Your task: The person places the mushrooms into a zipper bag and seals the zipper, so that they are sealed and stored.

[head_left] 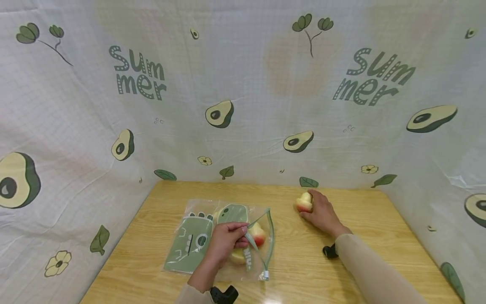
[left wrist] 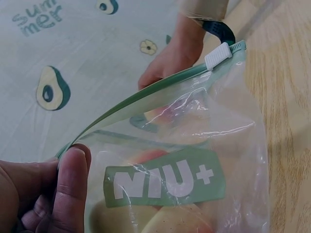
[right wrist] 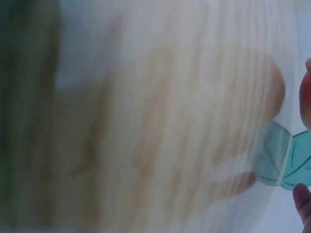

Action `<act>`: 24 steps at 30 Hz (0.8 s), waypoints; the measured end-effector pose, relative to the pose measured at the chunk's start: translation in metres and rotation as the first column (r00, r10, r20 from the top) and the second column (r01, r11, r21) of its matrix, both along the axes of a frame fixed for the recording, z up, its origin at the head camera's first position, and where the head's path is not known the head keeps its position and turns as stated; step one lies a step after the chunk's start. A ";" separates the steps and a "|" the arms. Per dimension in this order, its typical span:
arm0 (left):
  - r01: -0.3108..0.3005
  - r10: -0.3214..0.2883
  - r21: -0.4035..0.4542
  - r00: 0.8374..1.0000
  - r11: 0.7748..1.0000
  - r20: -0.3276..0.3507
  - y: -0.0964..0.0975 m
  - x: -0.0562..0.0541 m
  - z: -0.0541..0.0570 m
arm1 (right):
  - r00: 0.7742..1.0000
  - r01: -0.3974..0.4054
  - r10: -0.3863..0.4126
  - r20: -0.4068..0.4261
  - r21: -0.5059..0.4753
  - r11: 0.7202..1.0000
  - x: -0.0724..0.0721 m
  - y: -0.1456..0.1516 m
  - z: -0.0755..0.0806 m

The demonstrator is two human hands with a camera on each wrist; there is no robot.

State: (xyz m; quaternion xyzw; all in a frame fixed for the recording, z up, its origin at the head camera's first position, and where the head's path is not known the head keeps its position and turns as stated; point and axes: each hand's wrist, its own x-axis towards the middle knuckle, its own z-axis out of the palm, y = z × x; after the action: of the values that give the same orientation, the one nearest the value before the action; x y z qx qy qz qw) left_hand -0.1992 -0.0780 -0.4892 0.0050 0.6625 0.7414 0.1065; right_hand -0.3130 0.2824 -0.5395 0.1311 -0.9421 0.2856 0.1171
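Note:
A clear zip bag (head_left: 190,245) printed with a green cartoon creature lies on the table. Its green-edged mouth gapes toward the right, with a white slider (left wrist: 218,56) at one end. My left hand (head_left: 228,240) pinches one edge of that mouth between thumb and fingers. Inside the bag are yellow-and-red fruits, one of them a fruit (head_left: 259,237) close to the opening. Farther back and to the right, my right hand (head_left: 322,213) grips another yellow-and-red fruit (head_left: 303,203) from its right side. Only a red sliver of this fruit shows at the right wrist view's edge.
The wooden table (head_left: 296,261) has cloth hanging behind it and along both sides. Avocados, leaves and lettering are printed on this cloth (head_left: 250,84). A dark band (head_left: 330,251) circles the right wrist. Blurred, pale streaks cover most of the right wrist view.

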 end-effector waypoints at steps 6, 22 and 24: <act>-0.002 0.002 -0.008 1.000 1.000 0.000 0.000 0.000 0.002 | 1.000 0.001 0.000 0.004 -0.013 1.000 0.006 -0.004 0.005; -0.009 0.009 -0.016 1.000 1.000 -0.003 0.001 0.001 0.003 | 0.997 -0.051 0.050 -0.061 -0.003 0.999 0.035 -0.024 0.014; -0.009 0.009 -0.012 1.000 1.000 -0.005 0.001 0.001 0.003 | 0.995 -0.064 0.064 -0.077 0.002 0.998 0.039 -0.027 0.015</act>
State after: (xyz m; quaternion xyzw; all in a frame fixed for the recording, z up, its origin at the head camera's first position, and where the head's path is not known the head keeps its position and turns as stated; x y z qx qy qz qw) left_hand -0.1980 -0.0774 -0.4858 0.0033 0.6672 0.7379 0.1017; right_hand -0.2743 0.2554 -0.5248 0.1722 -0.9321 0.2842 0.1440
